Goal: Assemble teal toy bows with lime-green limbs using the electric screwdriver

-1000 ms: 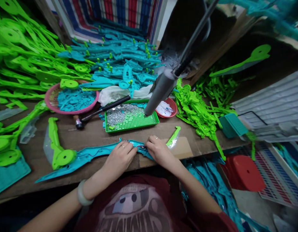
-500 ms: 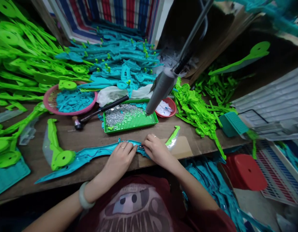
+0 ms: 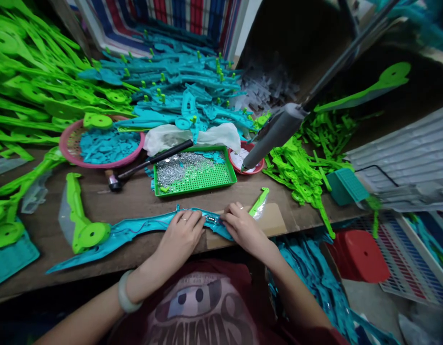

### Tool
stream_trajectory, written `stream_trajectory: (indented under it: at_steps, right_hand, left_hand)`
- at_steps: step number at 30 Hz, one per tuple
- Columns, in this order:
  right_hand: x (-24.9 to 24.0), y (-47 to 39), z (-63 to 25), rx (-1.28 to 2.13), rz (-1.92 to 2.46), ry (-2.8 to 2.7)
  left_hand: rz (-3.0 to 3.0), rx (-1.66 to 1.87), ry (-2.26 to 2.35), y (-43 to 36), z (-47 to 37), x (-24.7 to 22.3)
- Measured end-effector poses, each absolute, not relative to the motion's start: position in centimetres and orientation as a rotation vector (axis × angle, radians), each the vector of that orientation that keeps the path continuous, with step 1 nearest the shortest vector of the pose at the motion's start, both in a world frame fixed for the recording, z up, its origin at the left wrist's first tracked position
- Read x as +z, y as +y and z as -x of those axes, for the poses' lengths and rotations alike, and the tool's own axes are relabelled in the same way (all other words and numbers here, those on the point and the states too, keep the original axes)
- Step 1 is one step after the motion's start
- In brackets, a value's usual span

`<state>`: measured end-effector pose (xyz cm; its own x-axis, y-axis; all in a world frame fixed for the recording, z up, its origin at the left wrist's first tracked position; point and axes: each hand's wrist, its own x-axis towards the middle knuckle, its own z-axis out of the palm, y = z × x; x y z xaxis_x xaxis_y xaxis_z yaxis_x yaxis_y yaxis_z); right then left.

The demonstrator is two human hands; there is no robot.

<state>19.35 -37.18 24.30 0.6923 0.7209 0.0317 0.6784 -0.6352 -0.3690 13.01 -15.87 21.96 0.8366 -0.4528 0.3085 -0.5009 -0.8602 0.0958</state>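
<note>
A long, curved blue plastic shell (image 3: 145, 226) lies across the near edge of the workbench, its inner side up, with a thin wire along it. A green arm piece (image 3: 94, 235) is attached near its left end. Bent fingers of my left hand (image 3: 183, 230) grip the shell near its middle. My right hand (image 3: 245, 227) is closed at the shell's right part, fingertips hidden against it. Between the hands a small dark part (image 3: 212, 219) with silvery spots sits in the shell. Another green piece (image 3: 259, 203) shows just beyond my right hand.
A green tray (image 3: 196, 191) of screws stands behind the shell, with a hammer (image 3: 153, 163) leaning on it. A grey power screwdriver (image 3: 275, 134) hangs over a red basket (image 3: 259, 167). A pink basket (image 3: 68, 143) holds blue pieces. Green and blue parts are heaped behind.
My right hand has shifted right along the shell, uncovering more of the small dark part. My left hand stays in place. The hanging screwdriver has swung to the right.
</note>
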Motion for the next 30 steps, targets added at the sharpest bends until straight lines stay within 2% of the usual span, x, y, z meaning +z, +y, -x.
stream_trajectory:
  at_steps: [8,17,25,30]
  right_hand:
    - [24.5,-37.0,-17.1,-0.002,2.761,-1.144]
    - [23.7,-38.0,-17.0,-0.178,2.542,-1.304]
    - [24.2,-37.0,-15.9,0.034,2.806,-1.040]
    - [24.2,-37.3,-15.6,-0.006,2.742,-1.112]
  left_hand:
    - [-2.806,0.445,-0.743,-15.8,-13.1,21.5]
    - [-2.815,0.471,-0.754,-16.0,-13.3,21.7]
    - [-2.825,0.455,-0.756,-16.0,-13.3,21.7]
    - [-2.803,0.477,-0.753,-16.0,-13.4,21.7]
